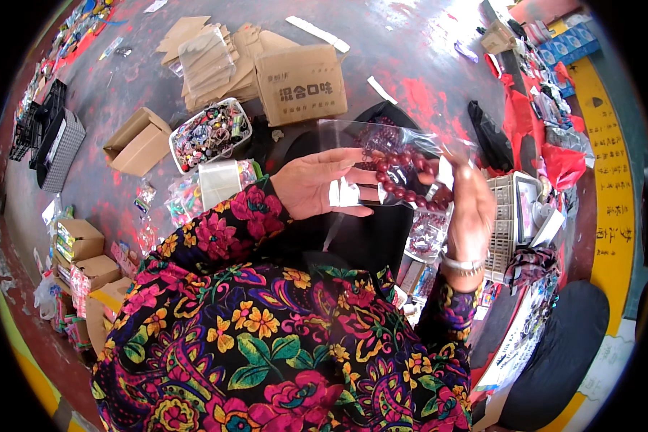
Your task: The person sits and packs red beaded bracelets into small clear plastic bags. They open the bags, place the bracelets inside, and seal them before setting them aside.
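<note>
My left hand [320,183] is stretched out with its fingers spread, behind and against a clear plastic bag [342,133]. Light glints off the film over those fingers. A dark red bead bracelet [410,196] appears at the bag, just right of my left fingertips; whether it lies inside or in front of the film I cannot tell. My right hand [471,209], slightly blurred and with a pale band at its wrist, curls around the bracelet's right side. Behind the bag, more dark red beads [381,137] lie on something black.
Beyond my hands stand a cardboard box [300,85] and flattened cartons [248,50]. A white basket of small colourful items [210,133] and an open carton [138,142] lie to the left. A pale plastic crate [502,223] stands close on the right, near red plastic bags [563,167].
</note>
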{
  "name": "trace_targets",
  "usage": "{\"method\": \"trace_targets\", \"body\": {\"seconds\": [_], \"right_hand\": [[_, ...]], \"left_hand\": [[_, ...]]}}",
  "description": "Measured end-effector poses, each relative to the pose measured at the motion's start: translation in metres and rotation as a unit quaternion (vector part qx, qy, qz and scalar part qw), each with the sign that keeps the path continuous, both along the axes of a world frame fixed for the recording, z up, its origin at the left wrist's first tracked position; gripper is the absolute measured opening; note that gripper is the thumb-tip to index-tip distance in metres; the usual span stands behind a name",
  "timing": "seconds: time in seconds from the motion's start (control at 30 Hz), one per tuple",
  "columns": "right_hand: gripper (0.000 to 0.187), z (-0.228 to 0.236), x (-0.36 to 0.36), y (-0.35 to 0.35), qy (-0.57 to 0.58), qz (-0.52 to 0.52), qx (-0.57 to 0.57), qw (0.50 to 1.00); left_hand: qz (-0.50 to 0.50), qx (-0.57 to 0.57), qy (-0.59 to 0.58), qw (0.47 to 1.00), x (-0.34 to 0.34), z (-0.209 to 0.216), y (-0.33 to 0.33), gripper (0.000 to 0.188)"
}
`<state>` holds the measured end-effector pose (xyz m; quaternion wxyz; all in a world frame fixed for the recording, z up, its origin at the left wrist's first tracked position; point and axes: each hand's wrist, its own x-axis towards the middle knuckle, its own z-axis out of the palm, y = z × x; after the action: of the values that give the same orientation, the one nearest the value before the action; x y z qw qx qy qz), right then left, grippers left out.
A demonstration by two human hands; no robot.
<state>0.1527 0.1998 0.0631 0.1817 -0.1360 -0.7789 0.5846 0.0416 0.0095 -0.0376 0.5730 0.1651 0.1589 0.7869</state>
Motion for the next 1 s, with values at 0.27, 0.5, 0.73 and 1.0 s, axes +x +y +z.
{"method": "trace_targets", "body": {"seconds": [0.27,0.5,0.73,1.0], "right_hand": [[0.038,-0.007,-0.002,-0.001,0.009,0.051,-0.066,0.996],[0.040,-0.020,-0.003,-0.002,-0.012,0.106,-0.082,0.991],[0.038,-0.043,-0.012,0.007,-0.041,0.085,-0.198,0.976],[0.028,-0.066,-0.008,0.026,-0.184,0.079,-0.244,0.949]], "left_hand": [[0.007,-0.082,-0.009,0.997,-0.005,0.008,-0.001,0.046],[0.191,-0.153,0.013,0.970,0.002,0.001,0.000,0.022],[0.164,-0.237,0.020,0.957,0.004,-0.001,-0.001,0.015],[0.234,-0.240,-0.021,0.942,0.004,-0.017,0.000,0.015]]}}
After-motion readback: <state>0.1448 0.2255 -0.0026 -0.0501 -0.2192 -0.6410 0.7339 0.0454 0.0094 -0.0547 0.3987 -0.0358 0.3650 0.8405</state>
